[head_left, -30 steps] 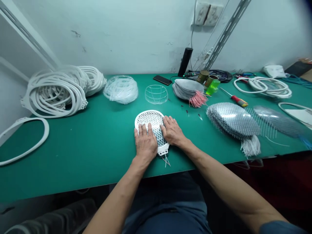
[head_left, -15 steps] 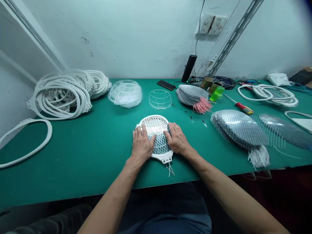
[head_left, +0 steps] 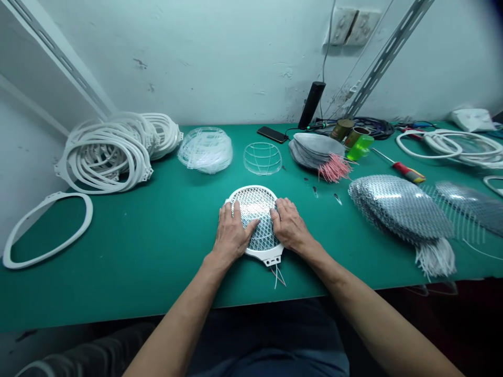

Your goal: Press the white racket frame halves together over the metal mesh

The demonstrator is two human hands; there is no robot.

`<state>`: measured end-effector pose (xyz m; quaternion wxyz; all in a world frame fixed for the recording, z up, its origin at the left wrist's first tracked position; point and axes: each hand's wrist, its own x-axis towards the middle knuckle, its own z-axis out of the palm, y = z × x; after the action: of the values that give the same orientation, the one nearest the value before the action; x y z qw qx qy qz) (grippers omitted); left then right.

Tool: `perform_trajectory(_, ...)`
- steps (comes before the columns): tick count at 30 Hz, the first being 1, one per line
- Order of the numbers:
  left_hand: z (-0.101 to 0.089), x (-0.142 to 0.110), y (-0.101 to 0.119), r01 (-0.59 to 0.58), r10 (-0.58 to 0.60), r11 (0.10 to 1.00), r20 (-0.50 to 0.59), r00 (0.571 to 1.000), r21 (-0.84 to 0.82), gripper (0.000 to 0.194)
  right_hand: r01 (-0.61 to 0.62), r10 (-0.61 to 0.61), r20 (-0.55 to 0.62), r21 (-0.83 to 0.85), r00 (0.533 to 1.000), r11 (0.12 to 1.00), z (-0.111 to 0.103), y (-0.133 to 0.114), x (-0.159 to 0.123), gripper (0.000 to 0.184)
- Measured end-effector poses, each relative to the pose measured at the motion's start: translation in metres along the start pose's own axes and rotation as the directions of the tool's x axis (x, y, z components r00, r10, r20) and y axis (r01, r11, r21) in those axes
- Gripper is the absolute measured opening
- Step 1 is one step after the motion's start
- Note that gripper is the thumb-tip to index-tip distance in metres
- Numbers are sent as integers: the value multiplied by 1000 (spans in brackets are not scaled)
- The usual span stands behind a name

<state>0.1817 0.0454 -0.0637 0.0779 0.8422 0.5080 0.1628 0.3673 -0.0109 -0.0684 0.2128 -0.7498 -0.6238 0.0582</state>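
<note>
My view sits above the green surface [head_left: 129, 256]; the left hand [head_left: 232, 235] and right hand [head_left: 288, 225] are both open, palms down and fingers spread, gripping nothing; they lie across a white plastic swatter frame [head_left: 264, 255] that sits flat on the surface, near its front edge; the left hand covers the left side of its diamond wire mesh [head_left: 255, 207], the right hand covers the right side, and mesh shows between them; I read this two-sided flat pressure as a way to press the mesh evenly and keep the frame from sliding, since neither hand closes around the rim; the frame's narrow end points toward me, and thin wires [head_left: 278, 276] trail from it clear of both hands, perhaps so that nothing crushes them; the parts lie sorted by kind, which I take as a way to keep each within reach; to the left are a heap of white oval frames [head_left: 106, 157] and one loose frame [head_left: 58, 195]; ahead are a stack of clear plastic grids [head_left: 205, 151] and a single grid [head_left: 262, 158]; to the right are grey mesh panels with pink wires [head_left: 316, 149] and a larger stack of metal mesh panels with white wires [head_left: 398, 207], with a red-handled screwdriver [head_left: 401, 170] beyond them.
</note>
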Motion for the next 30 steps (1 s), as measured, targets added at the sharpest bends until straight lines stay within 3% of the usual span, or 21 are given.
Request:
perform_trajectory(4, -4, 10, 1, 43, -43, 999, 73, 996, 7, 87, 2, -2, -25, -15, 1000, 1000, 3, 0, 0, 70)
perform_trajectory(12, 0, 11, 6, 29, -34, 991, 34, 999, 129, 74, 21, -21, 3, 11, 1000, 1000, -2, 2, -3, 73)
perform_trajectory(15, 1, 12, 5, 18, -23, 990, 32, 999, 142, 74, 58, -57, 39, -31, 998, 998, -10, 0, 13, 73)
perform_trajectory(21, 1, 12, 4, -10, 3, 990, 44, 999, 140, 75, 296, -281, 136, -100, 950, 950, -13, 5, 64, 63)
perform_trajectory(26, -3, 13, -1, -11, 7, 996, 52, 999, 87, 79, 246, -236, 92, -123, 968, 961, 2, 10, 69, 59)
perform_trajectory(30, -6, 37, -11, 9, -9, 1000, 70, 997, -1, 74, 240, -230, 94, -115, 969, 964, 5, 9, 65, 61)
